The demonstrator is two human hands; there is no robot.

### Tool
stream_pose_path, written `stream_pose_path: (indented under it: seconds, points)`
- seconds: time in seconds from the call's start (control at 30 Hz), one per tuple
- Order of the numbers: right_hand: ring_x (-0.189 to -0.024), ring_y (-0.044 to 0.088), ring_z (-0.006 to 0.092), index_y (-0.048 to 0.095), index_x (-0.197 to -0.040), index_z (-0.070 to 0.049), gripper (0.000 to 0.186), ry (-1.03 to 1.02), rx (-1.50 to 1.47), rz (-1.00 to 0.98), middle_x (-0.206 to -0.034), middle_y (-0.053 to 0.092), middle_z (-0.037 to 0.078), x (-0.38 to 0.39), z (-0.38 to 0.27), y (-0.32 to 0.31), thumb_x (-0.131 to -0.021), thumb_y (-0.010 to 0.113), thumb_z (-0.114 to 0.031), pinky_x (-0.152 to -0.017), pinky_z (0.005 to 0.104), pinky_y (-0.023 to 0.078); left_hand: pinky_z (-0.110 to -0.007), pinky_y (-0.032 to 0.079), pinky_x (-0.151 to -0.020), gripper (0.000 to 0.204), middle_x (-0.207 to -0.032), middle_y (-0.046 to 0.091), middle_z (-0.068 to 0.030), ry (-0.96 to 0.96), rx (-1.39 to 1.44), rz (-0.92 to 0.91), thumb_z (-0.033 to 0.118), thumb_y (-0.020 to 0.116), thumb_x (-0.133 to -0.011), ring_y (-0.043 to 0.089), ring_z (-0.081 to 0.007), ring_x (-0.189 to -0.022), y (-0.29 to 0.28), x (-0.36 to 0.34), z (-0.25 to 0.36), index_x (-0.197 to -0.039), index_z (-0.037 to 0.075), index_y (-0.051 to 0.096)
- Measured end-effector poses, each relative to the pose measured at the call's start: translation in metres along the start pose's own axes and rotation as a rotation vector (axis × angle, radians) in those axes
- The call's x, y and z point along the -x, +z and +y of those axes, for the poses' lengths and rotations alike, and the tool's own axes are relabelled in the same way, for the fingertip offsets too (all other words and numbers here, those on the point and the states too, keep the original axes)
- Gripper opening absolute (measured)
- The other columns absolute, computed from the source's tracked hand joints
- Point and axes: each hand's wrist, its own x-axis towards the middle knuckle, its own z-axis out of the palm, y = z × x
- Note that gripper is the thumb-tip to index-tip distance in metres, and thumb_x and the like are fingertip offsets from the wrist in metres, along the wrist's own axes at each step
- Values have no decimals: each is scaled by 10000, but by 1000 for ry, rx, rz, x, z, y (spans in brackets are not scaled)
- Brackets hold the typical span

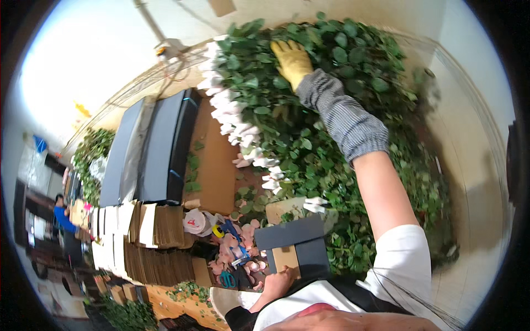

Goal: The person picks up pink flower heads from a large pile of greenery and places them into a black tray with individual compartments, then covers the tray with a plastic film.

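gloved right hand on a bank of leafy stems, seen from the head camera

head view: the right hand (291,59), in a yellow glove with a grey knit sleeve behind it, lies flat with fingers spread and released on the leafy green stems (309,138), grasping nothing that shows. just to the left of that hand runs a line of white-wrapped flower heads (238,131) along the edge of the pile. well below it, close to the body, the bare left hand (277,282) touches the lower edge of a dark flat board (290,234) with a brown cardboard piece (286,257) against it; whether its fingers are clenched cannot be told. left of this hand lie pink flower heads (234,251), blue-handled scissors (227,279) and stacks of brown cardboard sheets (160,243).
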Motion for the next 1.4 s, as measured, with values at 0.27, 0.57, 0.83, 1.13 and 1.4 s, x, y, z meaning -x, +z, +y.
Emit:
stream_pose_path:
  seconds: [0.27, 0.57, 0.83, 1.13, 1.4]
  points:
    - [-1382, 491, 308, 381, -1536, -140, 703, -72, -683, 232, -1530, 476, 137, 37, 40, -2, -939, 711, -310, -1176, 426, 396, -411, 552, -464, 349, -650, 692, -110, -24, -8, -19, 349, 660, -931, 707, -289, -559, -7, -8, 9, -1143, 75, 610]
    - [-1122, 625, 261, 540, -1390, -96, 506, -29, -318, -190, -1142, 676, 108, 304, 8, 48, -934, 699, -248, -984, 437, 507, -417, 544, -488, 310, -657, 689, -128, 8, 36, 57, 358, 638, -954, 696, -301, -559, -11, -3, 6, -1113, 92, 651]
    - [-1146, 654, 248, 454, -1510, -142, 569, 109, 70, -610, -1378, 629, 65, 258, 39, 105, -955, 563, -82, -1032, 428, 474, -409, 569, -486, 236, -792, 729, -101, -34, -7, -10, 319, 676, -926, 712, -295, -593, -16, -5, 11, -1033, 112, 636]
    - [-933, 703, 229, 702, -1046, -140, 207, -95, 136, -429, -978, 718, 35, 346, 16, 112, -847, 643, -154, -803, 403, 519, -397, 555, -466, 263, -698, 703, -96, -14, 23, 85, 330, 663, -931, 701, -275, -554, -17, 0, 12, -1031, 90, 631]
    - [-925, 667, 231, 690, -999, -148, 166, -104, 180, -274, -967, 697, 37, 334, 9, 20, -840, 645, -146, -890, 391, 494, -386, 559, -474, 244, -861, 729, -116, -17, 5, 54, 299, 647, -933, 705, -272, -565, -17, 2, 7, -989, 62, 638]
